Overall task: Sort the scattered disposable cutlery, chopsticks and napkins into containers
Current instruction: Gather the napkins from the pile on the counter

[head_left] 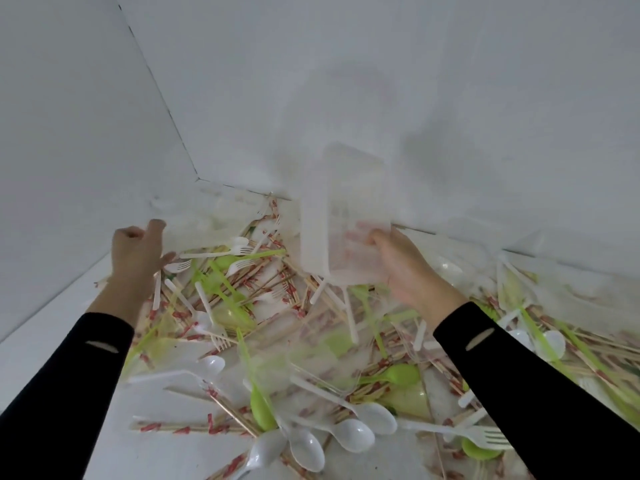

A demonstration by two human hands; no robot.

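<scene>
My right hand (405,268) grips a clear plastic container (343,216) by its lower end and holds it tilted up above the pile, blurred by motion. Over the far left of the pile hovers my left hand (138,251), fingers spread and holding nothing. Below both hands a white table (69,341) is strewn with white plastic spoons (349,433), white forks (225,251), green spoons (394,374) and paper-wrapped chopsticks (180,427) with red print. Another clear container (187,216) lies faintly visible at the back left corner.
White walls close the table at the back and left, meeting in a corner (198,177). The cutlery heap runs from the left edge to the far right. Clear plastic wrappers (554,292) lie among it at the right.
</scene>
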